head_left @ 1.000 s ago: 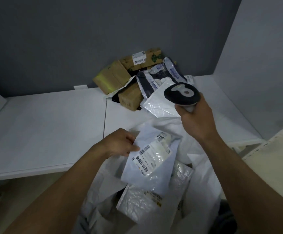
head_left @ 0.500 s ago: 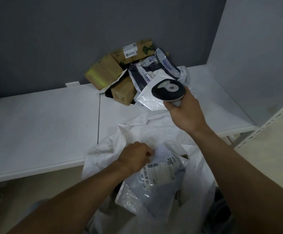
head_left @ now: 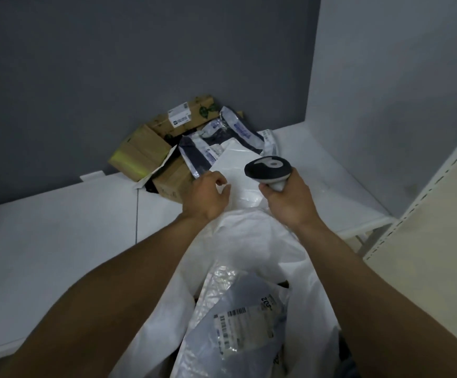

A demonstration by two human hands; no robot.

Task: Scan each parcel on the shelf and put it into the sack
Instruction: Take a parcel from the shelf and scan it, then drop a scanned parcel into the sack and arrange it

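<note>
My left hand (head_left: 205, 196) lies on the near left edge of a white plastic mailer (head_left: 239, 170) on the shelf, its fingers curled onto that edge. My right hand (head_left: 290, 201) grips a handheld scanner (head_left: 267, 170), whose dark head hangs over the same mailer. Below, the white sack (head_left: 249, 238) hangs open against the shelf front. Inside it lies a grey mailer (head_left: 245, 323) with a barcode label facing up, on top of a clear bubble-wrapped parcel (head_left: 219, 282).
More parcels are piled in the back corner of the white shelf (head_left: 58, 241): brown cardboard boxes (head_left: 140, 154), a labelled box (head_left: 186, 115), and dark blue and white mailers (head_left: 221, 143). A grey wall stands behind, and a shelf upright (head_left: 423, 192) at right.
My left hand let go of the grey mailer, which now lies in the sack, and moved up to the white mailer on the shelf. The scanner hand stayed over the shelf.
</note>
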